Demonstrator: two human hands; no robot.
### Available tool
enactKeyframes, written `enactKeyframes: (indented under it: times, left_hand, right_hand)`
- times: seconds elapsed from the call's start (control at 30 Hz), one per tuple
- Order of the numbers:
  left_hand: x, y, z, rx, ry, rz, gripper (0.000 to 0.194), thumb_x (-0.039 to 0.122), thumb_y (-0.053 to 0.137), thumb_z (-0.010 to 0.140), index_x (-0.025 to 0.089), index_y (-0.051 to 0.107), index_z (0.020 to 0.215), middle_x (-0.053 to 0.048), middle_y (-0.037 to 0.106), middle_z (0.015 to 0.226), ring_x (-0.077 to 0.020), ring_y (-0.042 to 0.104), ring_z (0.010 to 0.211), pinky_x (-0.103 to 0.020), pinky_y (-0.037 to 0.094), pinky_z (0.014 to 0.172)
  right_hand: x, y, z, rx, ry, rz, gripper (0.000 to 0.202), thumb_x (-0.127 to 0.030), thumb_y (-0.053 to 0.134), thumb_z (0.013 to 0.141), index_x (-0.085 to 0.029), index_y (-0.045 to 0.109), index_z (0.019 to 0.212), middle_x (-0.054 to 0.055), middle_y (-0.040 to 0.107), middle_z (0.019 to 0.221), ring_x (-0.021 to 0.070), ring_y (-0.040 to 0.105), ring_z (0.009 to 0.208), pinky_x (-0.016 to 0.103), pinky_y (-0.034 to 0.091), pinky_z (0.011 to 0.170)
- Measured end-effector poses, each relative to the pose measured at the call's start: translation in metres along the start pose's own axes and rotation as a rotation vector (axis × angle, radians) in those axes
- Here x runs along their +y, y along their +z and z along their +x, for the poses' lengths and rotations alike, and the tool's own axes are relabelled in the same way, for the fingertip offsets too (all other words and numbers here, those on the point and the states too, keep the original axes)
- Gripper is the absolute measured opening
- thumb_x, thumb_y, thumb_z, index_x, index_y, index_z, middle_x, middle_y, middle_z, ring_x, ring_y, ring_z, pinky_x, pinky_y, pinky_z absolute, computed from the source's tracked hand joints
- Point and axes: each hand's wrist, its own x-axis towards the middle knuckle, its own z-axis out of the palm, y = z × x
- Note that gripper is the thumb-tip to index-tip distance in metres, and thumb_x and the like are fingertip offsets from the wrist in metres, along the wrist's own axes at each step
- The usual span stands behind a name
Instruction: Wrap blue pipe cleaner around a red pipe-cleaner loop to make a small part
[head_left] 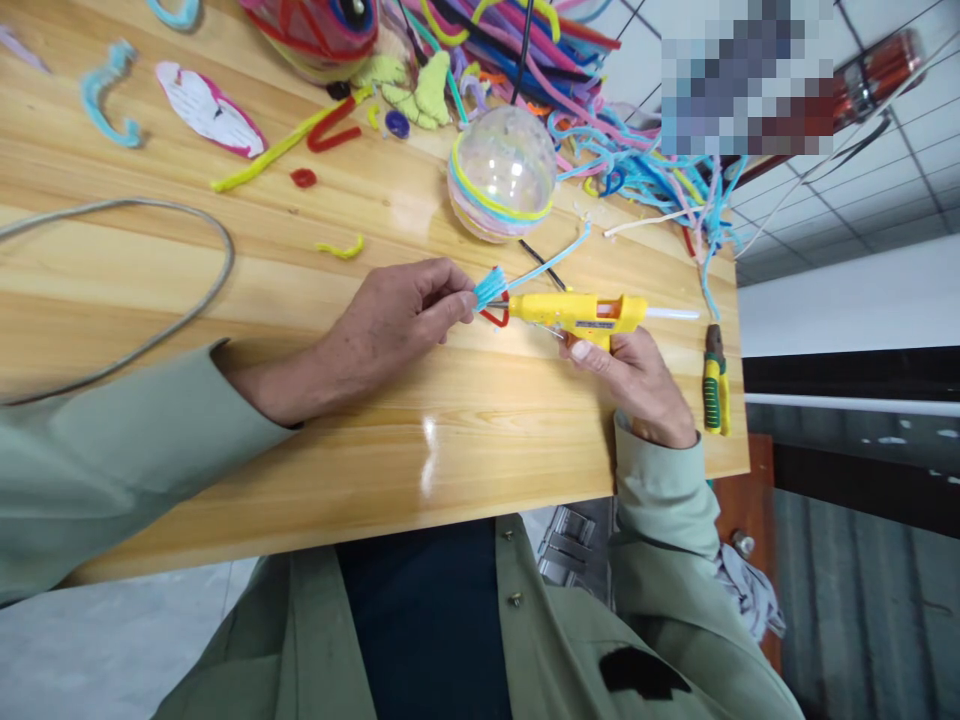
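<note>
from far away, i see my left hand pinching a small blue fuzzy bundle between thumb and finger. my right hand is wrapped around a yellow glue gun, with a white glue stick poking out the back. the bundle is up near the middle of the surface, right at the gun's metal tip. i can't tell if they touch, or if the trigger is squeezed.

i think the tip could be hot. my left fingers are very near it, so a small slip of either hand could burn them. if too much glue came out, it could run onto the skin. a thin blue strand sticks out by the bundle, and it could get stuck in glue if it bent back. a red bent piece is close by the tip too, so a drip could land on it. the clear ball sits just past the bundle, and i think it could roll if a hand bumped it. the pliers lie to the right, near the edge, and an elbow could knock them off.
</note>
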Motion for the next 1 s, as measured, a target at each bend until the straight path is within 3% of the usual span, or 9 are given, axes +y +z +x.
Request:
enactKeyframes:
  times: [0.47, 0.77, 0.9, 1.0]
  left_hand:
    - [-0.001, 0.000, 0.000, 0.008, 0.004, -0.001, 0.014, 0.031, 0.067, 0.100, 0.025, 0.074, 0.089, 0.003, 0.068, 0.068, -0.0181, 0.062, 0.066, -0.031, 0.050, 0.068]
    - [0.000, -0.001, 0.000, -0.004, 0.005, 0.018, 0.013, 0.030, 0.067, 0.100, 0.024, 0.076, 0.091, 0.003, 0.068, 0.069, -0.0191, 0.063, 0.068, -0.032, 0.049, 0.069]
    - [0.000, -0.001, 0.000, -0.003, -0.003, 0.012, 0.014, 0.031, 0.067, 0.100, 0.025, 0.076, 0.091, 0.002, 0.068, 0.070, -0.0195, 0.064, 0.069, -0.032, 0.049, 0.070]
    - [0.000, -0.001, 0.000, -0.007, -0.005, -0.017, 0.014, 0.031, 0.068, 0.100, 0.024, 0.076, 0.091, 0.002, 0.071, 0.072, -0.0189, 0.065, 0.069, -0.032, 0.049, 0.069]
  right_hand:
    - [-0.002, -0.001, -0.003, 0.052, 0.052, 0.049, 0.051, -0.077, 0.084, 0.096, -0.026, 0.083, 0.099, 0.004, 0.079, 0.092, 0.0267, 0.073, 0.091, 0.044, 0.062, 0.087]
    - [0.001, 0.000, -0.003, 0.025, 0.032, 0.026, 0.047, -0.073, 0.083, 0.099, -0.026, 0.085, 0.103, 0.005, 0.081, 0.098, 0.0251, 0.072, 0.090, 0.042, 0.061, 0.086]
    - [-0.004, -0.001, -0.001, 0.027, 0.043, 0.100, 0.050, -0.075, 0.087, 0.094, -0.025, 0.081, 0.095, 0.004, 0.079, 0.091, 0.0218, 0.066, 0.078, 0.038, 0.056, 0.074]
    - [-0.002, -0.011, 0.000, -0.017, 0.034, 0.278, 0.054, -0.079, 0.085, 0.092, -0.026, 0.077, 0.092, 0.003, 0.074, 0.080, 0.0188, 0.055, 0.063, 0.038, 0.048, 0.062]
